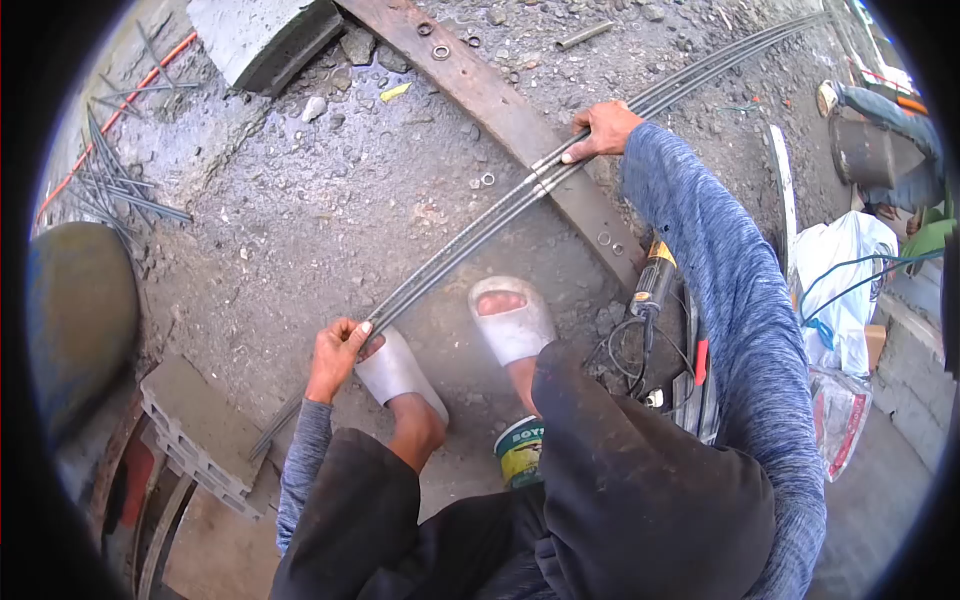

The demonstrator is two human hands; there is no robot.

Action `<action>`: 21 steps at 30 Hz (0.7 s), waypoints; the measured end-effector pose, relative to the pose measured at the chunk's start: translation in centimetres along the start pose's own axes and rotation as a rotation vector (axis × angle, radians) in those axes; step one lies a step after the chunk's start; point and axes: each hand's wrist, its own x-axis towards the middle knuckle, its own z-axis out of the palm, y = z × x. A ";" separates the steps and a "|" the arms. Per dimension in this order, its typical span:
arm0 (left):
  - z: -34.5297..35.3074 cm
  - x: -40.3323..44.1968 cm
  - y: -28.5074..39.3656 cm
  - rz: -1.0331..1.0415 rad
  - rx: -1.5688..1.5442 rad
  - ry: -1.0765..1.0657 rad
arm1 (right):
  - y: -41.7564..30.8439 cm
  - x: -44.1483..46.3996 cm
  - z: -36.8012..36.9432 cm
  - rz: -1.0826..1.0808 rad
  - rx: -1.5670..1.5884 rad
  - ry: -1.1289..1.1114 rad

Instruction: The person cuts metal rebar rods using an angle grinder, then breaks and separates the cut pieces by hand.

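We find the left hand [336, 358] pinching the thin metal rods [470, 241] beside the left sandal [400, 372]; the right hand [607, 130] grips them farther along, where they cross the brown beam [500, 108].

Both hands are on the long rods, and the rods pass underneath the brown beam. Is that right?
Not quite: the head view shows the rods passing over the brown beam. The left hand and right hand are both on the rods.
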 end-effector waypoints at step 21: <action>-3.9 -12.4 23.0 0.249 0.786 0.330 | 0.6 0.6 0.8 -0.070 0.012 0.141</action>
